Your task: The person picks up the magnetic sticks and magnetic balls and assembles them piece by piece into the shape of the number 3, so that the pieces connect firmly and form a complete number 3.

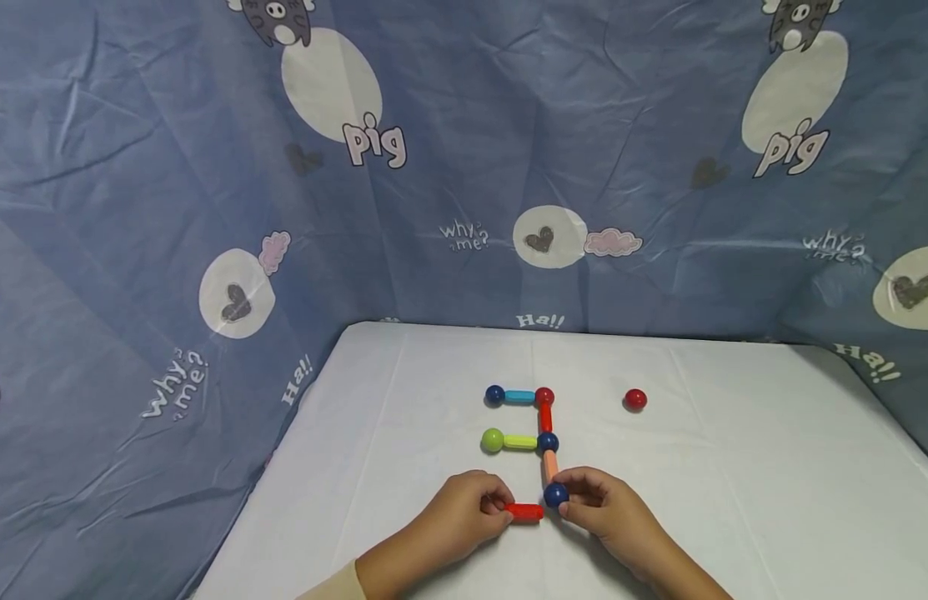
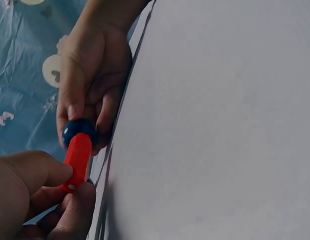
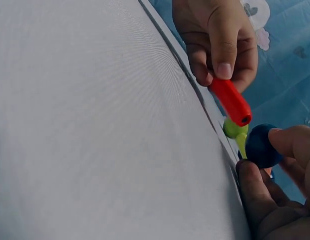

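Between thumb and fingers, my left hand [image 1: 467,510] pinches a short red magnetic stick [image 1: 527,512], its free end pointing right. My right hand [image 1: 614,510] grips a dark blue ball [image 1: 556,495] at the near end of a peach stick [image 1: 550,465]. In the head view a small gap separates the red stick from this ball; the right wrist view also has them apart. The peach stick meets another dark blue ball [image 1: 548,442], which joins a yellow-green stick [image 1: 520,442] with a green ball [image 1: 492,440] and a second red stick [image 1: 545,418].
Farther back, a red ball [image 1: 544,397] links that second red stick to a light blue stick [image 1: 519,397] ending in a dark blue ball [image 1: 494,396]. A loose red ball [image 1: 635,400] lies to the right on the white table [image 1: 734,467]. Blue printed cloth [image 1: 448,183] hangs behind.
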Demonstrator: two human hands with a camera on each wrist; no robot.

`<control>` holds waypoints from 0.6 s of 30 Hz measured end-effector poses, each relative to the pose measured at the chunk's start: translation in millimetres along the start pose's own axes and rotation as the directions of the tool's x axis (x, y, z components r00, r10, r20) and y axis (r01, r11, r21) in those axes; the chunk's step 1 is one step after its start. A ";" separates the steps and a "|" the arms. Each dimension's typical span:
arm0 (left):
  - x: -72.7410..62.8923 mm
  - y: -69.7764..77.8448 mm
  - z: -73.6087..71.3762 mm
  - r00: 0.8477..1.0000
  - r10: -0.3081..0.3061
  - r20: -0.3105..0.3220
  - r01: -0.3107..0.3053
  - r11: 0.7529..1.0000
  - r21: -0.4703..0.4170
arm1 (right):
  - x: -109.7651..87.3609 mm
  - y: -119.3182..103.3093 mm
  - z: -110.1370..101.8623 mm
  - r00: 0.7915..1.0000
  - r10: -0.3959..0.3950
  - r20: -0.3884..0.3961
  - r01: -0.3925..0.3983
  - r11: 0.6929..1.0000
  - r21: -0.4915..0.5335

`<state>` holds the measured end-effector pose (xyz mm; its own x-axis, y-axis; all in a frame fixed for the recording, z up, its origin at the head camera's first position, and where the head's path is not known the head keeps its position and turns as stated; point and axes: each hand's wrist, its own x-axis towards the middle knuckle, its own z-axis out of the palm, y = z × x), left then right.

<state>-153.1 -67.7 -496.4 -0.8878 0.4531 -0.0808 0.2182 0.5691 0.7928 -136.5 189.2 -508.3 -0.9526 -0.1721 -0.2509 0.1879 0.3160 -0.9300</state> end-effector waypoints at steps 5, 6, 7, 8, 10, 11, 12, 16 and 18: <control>-0.3 -1.2 -6.6 0.999 -0.014 -0.037 0.013 1.000 -0.008 | -1.1 0.0 0.8 1.000 -0.001 -0.005 0.001 1.000 0.005; -0.1 -1.5 -7.6 0.999 -0.015 -0.043 0.015 1.000 -0.013 | -1.2 0.0 0.9 1.000 -0.002 -0.006 0.002 1.000 0.005; 0.1 -1.8 -8.4 0.999 -0.016 -0.048 0.015 1.000 -0.016 | -1.3 -0.1 0.9 1.000 -0.003 -0.007 0.003 1.000 0.005; 0.3 -2.0 -9.1 0.999 -0.015 -0.053 0.014 1.000 -0.022 | -1.2 -0.1 1.0 1.000 -0.005 -0.007 0.005 1.000 0.007; 0.9 -2.8 -9.6 0.998 -0.012 -0.058 0.010 0.999 -0.038 | -1.0 -0.1 1.0 1.000 -0.009 -0.001 0.009 1.000 0.016; 1.2 -3.0 -9.4 0.998 -0.010 -0.060 0.007 0.999 -0.046 | -0.9 -0.1 0.9 1.000 -0.010 0.002 0.010 1.000 0.019; 1.4 -3.0 -9.1 0.998 -0.010 -0.059 0.007 0.999 -0.052 | -0.8 -0.1 0.9 1.000 -0.013 0.007 0.013 1.000 0.024; 2.4 -2.3 -6.0 0.999 -0.004 -0.052 0.000 0.998 -0.067 | -0.3 1.8 1.4 0.999 -0.036 0.022 0.035 0.999 0.040; 2.6 -1.5 -4.9 0.999 0.000 -0.047 -0.004 0.998 -0.067 | -1.0 2.2 1.8 0.999 -0.044 0.024 0.043 0.998 0.042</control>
<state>-157.7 -70.7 -494.9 -0.9057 0.4207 -0.0521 0.1938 0.5203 0.8317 -134.7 188.3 -510.6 -0.9539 -0.2084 -0.2162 0.1567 0.2685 -0.9504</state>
